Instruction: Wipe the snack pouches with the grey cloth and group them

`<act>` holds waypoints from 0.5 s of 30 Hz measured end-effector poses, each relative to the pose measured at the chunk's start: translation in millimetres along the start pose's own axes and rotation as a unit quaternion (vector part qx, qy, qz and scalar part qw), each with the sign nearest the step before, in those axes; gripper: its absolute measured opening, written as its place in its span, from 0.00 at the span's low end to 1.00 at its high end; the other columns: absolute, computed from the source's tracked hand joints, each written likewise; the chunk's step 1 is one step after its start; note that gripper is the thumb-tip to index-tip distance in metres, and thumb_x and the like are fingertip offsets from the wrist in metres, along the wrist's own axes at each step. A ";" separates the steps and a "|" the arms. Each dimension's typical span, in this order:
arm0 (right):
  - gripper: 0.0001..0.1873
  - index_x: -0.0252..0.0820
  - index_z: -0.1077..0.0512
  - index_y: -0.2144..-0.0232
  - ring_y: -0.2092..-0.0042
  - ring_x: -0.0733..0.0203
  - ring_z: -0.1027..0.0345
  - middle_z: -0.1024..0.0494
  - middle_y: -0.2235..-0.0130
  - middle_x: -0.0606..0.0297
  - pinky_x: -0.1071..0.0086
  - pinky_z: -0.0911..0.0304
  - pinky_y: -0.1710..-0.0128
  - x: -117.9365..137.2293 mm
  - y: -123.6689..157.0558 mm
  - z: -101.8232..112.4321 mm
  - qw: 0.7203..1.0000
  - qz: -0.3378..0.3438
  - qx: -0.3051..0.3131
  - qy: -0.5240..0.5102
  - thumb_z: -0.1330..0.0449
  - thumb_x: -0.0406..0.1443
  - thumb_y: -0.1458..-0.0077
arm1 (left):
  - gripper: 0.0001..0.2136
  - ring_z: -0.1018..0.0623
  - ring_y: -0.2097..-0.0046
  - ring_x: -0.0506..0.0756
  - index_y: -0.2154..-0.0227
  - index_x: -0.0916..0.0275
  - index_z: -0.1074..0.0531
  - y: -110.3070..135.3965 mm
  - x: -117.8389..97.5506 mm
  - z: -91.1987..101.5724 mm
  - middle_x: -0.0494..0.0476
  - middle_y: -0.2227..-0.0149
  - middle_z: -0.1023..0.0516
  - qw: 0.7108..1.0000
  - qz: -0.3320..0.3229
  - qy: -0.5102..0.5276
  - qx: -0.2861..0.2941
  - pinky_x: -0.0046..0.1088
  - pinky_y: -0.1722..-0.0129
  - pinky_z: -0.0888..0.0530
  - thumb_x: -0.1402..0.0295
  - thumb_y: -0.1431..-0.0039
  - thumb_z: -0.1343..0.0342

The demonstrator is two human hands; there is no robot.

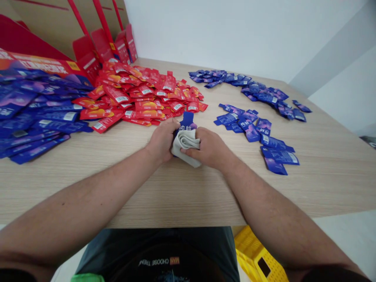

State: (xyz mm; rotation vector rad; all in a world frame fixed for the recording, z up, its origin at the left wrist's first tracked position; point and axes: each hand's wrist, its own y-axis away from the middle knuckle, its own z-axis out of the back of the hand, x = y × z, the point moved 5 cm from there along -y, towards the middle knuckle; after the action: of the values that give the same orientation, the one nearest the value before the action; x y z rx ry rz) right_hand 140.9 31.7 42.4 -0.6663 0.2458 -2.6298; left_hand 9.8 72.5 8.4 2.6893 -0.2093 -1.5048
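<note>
Grey cloth (185, 145) and blue pouch (187, 118) held between two hands

Nearest, below the front edge of the tabletop (176, 203), a yellow plastic crate (254, 250) sits at the lower right, partly hidden by the right forearm. Above the middle of the tabletop, the left hand (162, 141) grips the blue pouch by its left side. The right hand (212, 148) is closed around the folded grey cloth, which lies over the pouch and hides its lower part.

To the left, a heap of blue pouches (35, 103) crowds the tabletop, touching a broad pile of red pouches (141, 96) just beyond the left hand. To the right lies a loose cluster of blue pouches (249, 127), with a curving row of blue pouches (252, 90) farther back. Open red cartons (101, 45) stand behind the left-hand piles, and a white wall (223, 35) closes off the back.
</note>
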 end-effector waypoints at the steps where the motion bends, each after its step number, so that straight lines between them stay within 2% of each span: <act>1: 0.17 0.40 0.27 0.62 0.59 0.53 0.31 0.24 0.62 0.59 0.62 0.38 0.58 0.9 0.1 0.0 1.000 0.007 0.001 -0.003 0.36 0.46 0.47 | 0.09 0.36 0.77 0.48 0.80 0.61 0.39 0.1 0.2 -0.4 0.48 0.79 0.38 1.000 0.000 -0.002 0.003 0.25 0.77 0.37 0.78 0.52 0.46; 4: 0.16 0.40 0.27 0.61 0.59 0.52 0.31 0.24 0.62 0.59 0.62 0.38 0.59 1.6 0.3 2.0 1.000 0.006 -0.019 -0.012 0.37 0.46 0.45 | 0.09 0.36 0.77 0.48 0.80 0.61 0.38 1.1 0.1 -1.0 0.48 0.80 0.38 1.000 -0.003 -0.004 -0.003 0.25 0.77 0.37 0.78 0.51 0.47; 7: 0.16 0.41 0.27 0.61 0.59 0.52 0.31 0.24 0.62 0.59 0.62 0.38 0.59 3.5 0.3 0.9 1.000 0.024 -0.007 -0.019 0.36 0.45 0.47 | 0.09 0.35 0.77 0.48 0.80 0.61 0.37 3.0 1.1 -3.0 0.48 0.79 0.37 1.000 0.013 -0.005 0.003 0.25 0.76 0.37 0.78 0.48 0.47; 10: 0.15 0.41 0.27 0.62 0.59 0.53 0.31 0.24 0.61 0.59 0.63 0.38 0.59 -0.2 0.5 4.5 0.999 -0.013 -0.048 -0.014 0.37 0.46 0.45 | 0.10 0.36 0.78 0.48 0.80 0.61 0.38 5.1 0.3 -2.2 0.47 0.80 0.38 1.000 0.012 -0.005 -0.014 0.25 0.77 0.38 0.78 0.48 0.47; 14: 0.15 0.41 0.27 0.62 0.58 0.53 0.31 0.23 0.62 0.60 0.63 0.37 0.56 5.7 0.7 -3.0 0.999 0.037 0.018 -0.027 0.35 0.45 0.47 | 0.08 0.34 0.77 0.49 0.79 0.61 0.36 6.1 0.0 -3.8 0.48 0.79 0.36 0.999 0.026 -0.020 0.004 0.25 0.77 0.36 0.77 0.48 0.47; 15: 0.15 0.40 0.27 0.62 0.58 0.53 0.31 0.23 0.61 0.59 0.63 0.37 0.56 5.9 0.7 -2.8 0.999 0.035 0.015 -0.024 0.35 0.45 0.47 | 0.08 0.34 0.77 0.49 0.79 0.61 0.36 5.8 -0.5 -3.7 0.48 0.79 0.35 1.000 0.025 -0.017 0.005 0.25 0.77 0.36 0.77 0.48 0.47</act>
State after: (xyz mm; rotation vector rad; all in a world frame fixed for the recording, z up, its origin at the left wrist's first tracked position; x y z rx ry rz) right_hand 135.1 28.8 42.2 -0.6984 0.2115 -2.5421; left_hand 12.2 66.8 11.4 2.6467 -0.2860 -1.5406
